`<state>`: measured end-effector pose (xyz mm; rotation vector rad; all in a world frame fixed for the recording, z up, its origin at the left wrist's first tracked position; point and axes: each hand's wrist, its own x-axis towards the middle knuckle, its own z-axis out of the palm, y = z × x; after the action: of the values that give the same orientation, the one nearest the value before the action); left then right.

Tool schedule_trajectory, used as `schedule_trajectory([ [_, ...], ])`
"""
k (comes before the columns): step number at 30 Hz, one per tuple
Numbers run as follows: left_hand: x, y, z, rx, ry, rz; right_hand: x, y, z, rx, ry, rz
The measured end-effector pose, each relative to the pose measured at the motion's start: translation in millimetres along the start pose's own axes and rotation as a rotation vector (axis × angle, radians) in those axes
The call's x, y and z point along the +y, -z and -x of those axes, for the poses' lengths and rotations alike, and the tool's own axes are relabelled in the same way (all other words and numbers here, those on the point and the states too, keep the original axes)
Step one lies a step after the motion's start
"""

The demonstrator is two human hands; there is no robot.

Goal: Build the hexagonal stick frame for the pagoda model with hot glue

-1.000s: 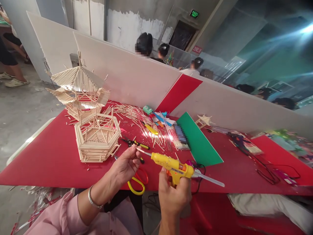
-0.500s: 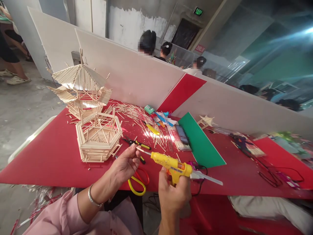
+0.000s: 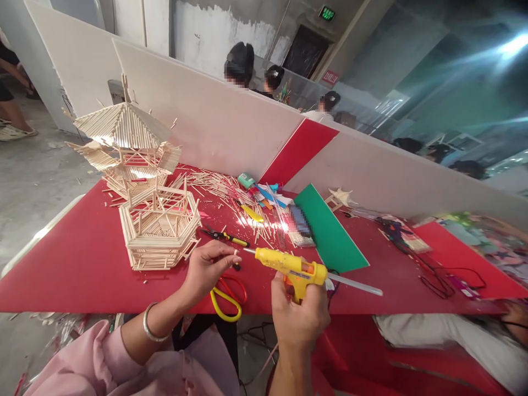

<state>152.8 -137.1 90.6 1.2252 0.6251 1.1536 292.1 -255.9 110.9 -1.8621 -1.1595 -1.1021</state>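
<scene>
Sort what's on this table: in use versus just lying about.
In use: glue gun in right hand; stick pinched by left hand; hexagonal frame.
Lying about: scissors, pliers, green sheet, loose sticks, tower.

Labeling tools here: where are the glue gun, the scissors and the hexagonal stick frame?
glue gun [image 3: 289, 266], head view, yellow barrel.
scissors [image 3: 225, 300], head view, yellow handle loop.
stick frame [image 3: 159, 231], head view, middle.
</scene>
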Motion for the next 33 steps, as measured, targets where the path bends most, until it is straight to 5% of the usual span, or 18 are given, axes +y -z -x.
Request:
schedule_trajectory([
  [16, -5, 7.7, 0, -0.019, -0.576, -0.374, 0, 4, 4, -0.042, 0.086, 0.048],
  [33, -5, 9.6, 1, -0.021, -0.54, -0.356, -1, 3, 9, -0.072, 0.057, 0.01],
])
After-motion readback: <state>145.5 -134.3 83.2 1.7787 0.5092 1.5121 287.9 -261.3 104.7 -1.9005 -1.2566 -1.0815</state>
